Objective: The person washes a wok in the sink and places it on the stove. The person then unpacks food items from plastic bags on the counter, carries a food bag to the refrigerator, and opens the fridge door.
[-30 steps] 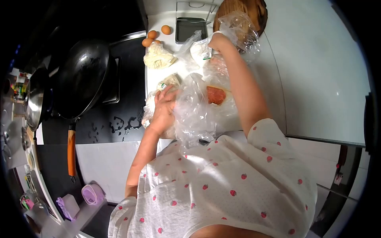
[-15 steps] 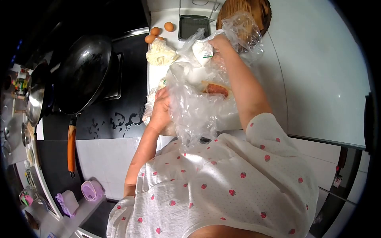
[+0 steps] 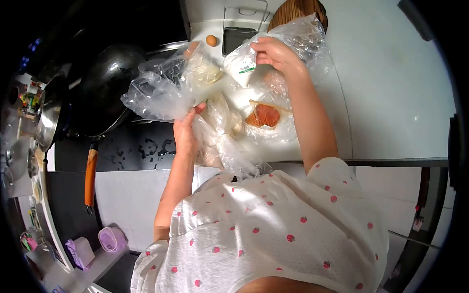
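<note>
My left hand [image 3: 185, 134] is closed on a clear plastic bag [image 3: 159, 95], whose loose top spreads left over the edge of the black wok. My right hand [image 3: 274, 52] pinches a white plastic-wrapped packet [image 3: 240, 66] with a green-and-white label; its contents cannot be made out. Below it lies an orange-red piece of food [image 3: 266, 115] in a wrapper with a tan edge. A bag of pale yellow food [image 3: 207, 73] sits behind the clear bag, partly covered. More crumpled clear plastic [image 3: 310, 41] lies beyond my right hand.
On the left, a black wok [image 3: 110, 88] with a wooden handle [image 3: 90, 178] stands on the wet black stove [image 3: 141, 151]. An egg [image 3: 211, 40], a dark tray [image 3: 237, 40] and a round wooden board [image 3: 293, 12] are at the back of the white counter [image 3: 386, 97].
My left hand has swung the clear bag leftward toward the wok, uncovering the orange-red food and covering some eggs. My right hand and the white packet have shifted slightly.
</note>
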